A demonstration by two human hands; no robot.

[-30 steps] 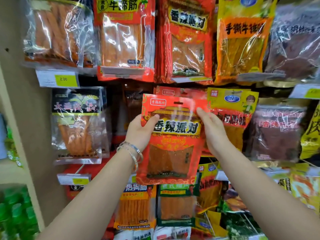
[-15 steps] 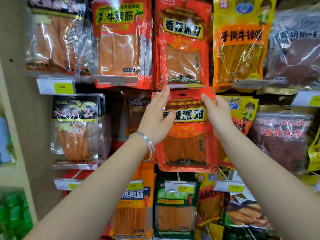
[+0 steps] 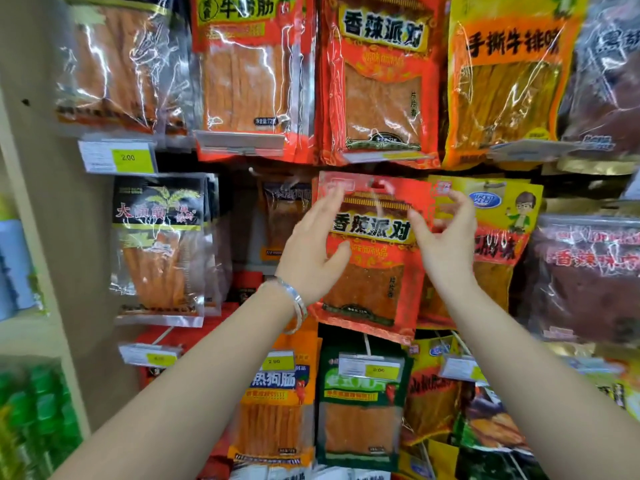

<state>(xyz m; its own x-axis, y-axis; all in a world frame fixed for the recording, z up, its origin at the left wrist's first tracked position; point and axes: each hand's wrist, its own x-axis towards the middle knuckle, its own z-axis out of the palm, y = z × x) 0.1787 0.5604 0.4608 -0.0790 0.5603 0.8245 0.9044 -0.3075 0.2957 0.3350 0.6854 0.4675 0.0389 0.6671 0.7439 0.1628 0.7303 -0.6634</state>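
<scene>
Both grips, our left hand and right hand, have let go of the red pack and are spread, so we think it hangs in place.

The red snack packet at mid-frame hung closely hemmed in. Just above its top edge the clear price-tag strip of the upper row jutted forward, leaving only a thin dark slit between the rows. On its right the yellow packet lay against its edge. Just below its bottom edge, a price tag stuck out on a peg. The widest opening was the dark recess left of centre, beside the black-topped packet, where a brown packet hung further back.
</scene>
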